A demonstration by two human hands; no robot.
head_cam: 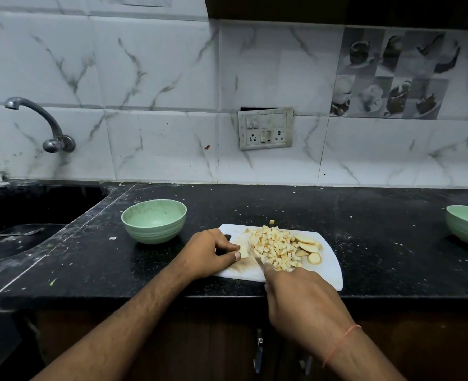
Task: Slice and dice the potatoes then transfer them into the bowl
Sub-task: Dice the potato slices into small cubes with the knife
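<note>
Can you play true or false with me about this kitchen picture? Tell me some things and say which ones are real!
1. The left hand holds a potato piece on the white cutting board. True.
2. The green bowl beside the board is full of potato cubes. False: it holds none.
3. The diced potato pile lies on the board. True.
4. Every potato is diced. False: some round slices remain.
5. The right hand holds a spoon. False: it grips a knife.
</note>
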